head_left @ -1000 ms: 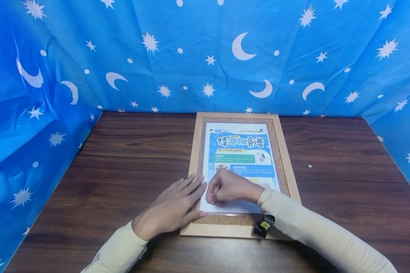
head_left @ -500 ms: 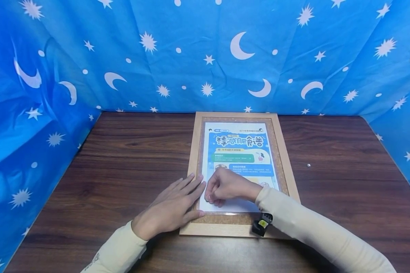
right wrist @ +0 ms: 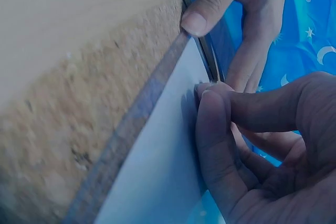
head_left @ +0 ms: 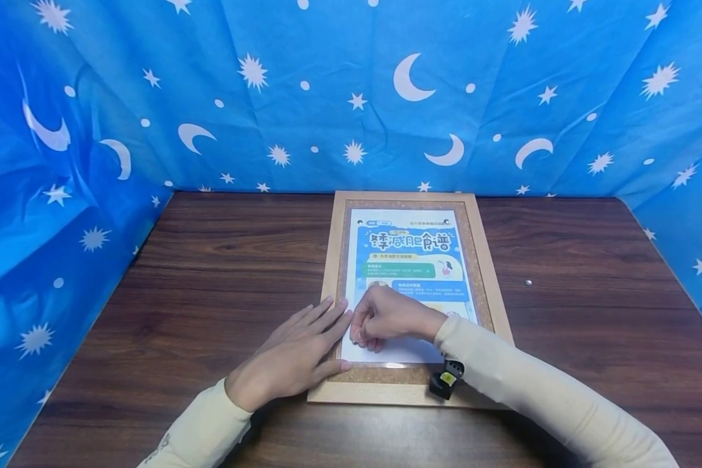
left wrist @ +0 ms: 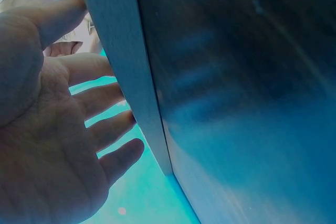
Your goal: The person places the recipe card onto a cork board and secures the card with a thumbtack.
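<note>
A wood-framed cork board (head_left: 491,273) lies on the table, bearing a printed poster (head_left: 408,250) in a clear sleeve. Small round thumbtacks (head_left: 359,222) sit at the poster's two top corners. My right hand (head_left: 389,318) is over the poster's lower left side, thumb and forefinger pinching a tiny thumbtack (right wrist: 212,84) against the white margin; the fingertips hide most of it. My left hand (head_left: 298,344) lies with fingers spread across the board's left frame, fingertips at the poster's edge. In the left wrist view its straight fingers (left wrist: 113,129) reach over the frame's side (left wrist: 123,61).
One loose silver thumbtack (head_left: 528,283) lies on the dark wooden table (head_left: 210,273), right of the board. A blue curtain (head_left: 304,117) with moons and stars surrounds the table at the back and sides. A black camera mount (head_left: 442,385) on my right wrist overlaps the bottom frame.
The right forearm and wrist mount have shifted very slightly left and up, with the fingertips at the same spot on the poster. My left hand keeps its place.
</note>
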`<state>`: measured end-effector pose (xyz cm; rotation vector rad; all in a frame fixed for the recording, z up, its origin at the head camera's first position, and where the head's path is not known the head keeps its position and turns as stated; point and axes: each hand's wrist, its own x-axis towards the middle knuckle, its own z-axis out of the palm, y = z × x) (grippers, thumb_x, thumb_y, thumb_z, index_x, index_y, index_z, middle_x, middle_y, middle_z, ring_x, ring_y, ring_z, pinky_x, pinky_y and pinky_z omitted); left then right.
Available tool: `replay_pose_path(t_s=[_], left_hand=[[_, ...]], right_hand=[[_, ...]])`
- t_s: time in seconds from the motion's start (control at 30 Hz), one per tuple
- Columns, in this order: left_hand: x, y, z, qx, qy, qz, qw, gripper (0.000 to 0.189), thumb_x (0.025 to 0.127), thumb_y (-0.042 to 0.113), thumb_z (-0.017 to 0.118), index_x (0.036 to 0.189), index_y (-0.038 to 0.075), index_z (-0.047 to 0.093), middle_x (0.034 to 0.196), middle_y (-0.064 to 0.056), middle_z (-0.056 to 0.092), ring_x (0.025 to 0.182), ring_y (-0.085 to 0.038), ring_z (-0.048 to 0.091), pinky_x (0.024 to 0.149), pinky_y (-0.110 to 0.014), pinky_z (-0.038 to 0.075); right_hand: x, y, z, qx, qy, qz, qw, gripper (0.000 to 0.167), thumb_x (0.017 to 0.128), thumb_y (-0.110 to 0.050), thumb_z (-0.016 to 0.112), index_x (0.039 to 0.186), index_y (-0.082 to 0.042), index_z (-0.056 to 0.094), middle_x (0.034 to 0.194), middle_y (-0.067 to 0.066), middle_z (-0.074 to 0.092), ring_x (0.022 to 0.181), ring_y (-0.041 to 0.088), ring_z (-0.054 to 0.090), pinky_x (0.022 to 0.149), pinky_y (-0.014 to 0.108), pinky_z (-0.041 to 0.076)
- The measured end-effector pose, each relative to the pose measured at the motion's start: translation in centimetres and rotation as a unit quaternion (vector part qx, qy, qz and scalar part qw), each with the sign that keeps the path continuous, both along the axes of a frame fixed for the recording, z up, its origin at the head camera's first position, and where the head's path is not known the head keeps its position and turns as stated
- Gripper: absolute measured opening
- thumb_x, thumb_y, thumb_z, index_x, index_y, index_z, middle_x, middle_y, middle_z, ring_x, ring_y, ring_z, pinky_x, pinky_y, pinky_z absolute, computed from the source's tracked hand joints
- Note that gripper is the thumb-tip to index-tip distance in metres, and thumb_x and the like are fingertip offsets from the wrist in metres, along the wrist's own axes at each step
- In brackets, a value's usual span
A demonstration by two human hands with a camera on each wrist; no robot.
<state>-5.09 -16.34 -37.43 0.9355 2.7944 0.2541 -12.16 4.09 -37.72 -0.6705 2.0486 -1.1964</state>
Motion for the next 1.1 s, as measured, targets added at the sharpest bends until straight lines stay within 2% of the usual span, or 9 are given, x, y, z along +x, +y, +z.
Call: replay_pose_path(t_s=[0.37,0.67,1.1], left_hand=[[0.01,-0.03,-0.13,-0.002,-0.008,0.005,1.0,0.074,0.1,0.051,0.058,0.154,0.003,0.041,0.162,-0.017,0.031,0.151,-0.036,0.023,0.122,-0.054,0.021],[0.02,-0.06,-0.04,-0.001,-0.006,0.002,1.0,0.074,0.1,0.051,0.057,0.154,0.003,0.041,0.162,-0.017,0.031,0.151,-0.036,0.023,0.122,-0.054,0.02],[0.02,-0.03,0.12,-0.002,-0.007,0.0,1.0,0.076,0.1,0.051,0.058,0.154,0.002,0.039,0.162,-0.017,0.031,0.151,-0.036,0.023,0.122,-0.054,0.02]], right_hand=[[-0.28,0.04,0.09,0.006,-0.017,0.003,0.9998,0.023,0.081,0.016,0.055,0.074,0.004,0.073,0.063,0.011,0.069,0.05,0.015,0.063,0.052,0.031,0.059],[-0.27,-0.22,0.23,0.03,0.022,0.028,0.9989,0.021,0.081,0.013,0.061,0.073,-0.001,0.075,0.061,0.007,0.068,0.05,0.014,0.062,0.051,0.029,0.058],[-0.22,-0.57,0.53,0.052,0.032,0.023,0.9979,0.024,0.079,0.013,0.059,0.072,-0.003,0.075,0.062,0.006,0.069,0.051,0.015,0.063,0.052,0.029,0.057]])
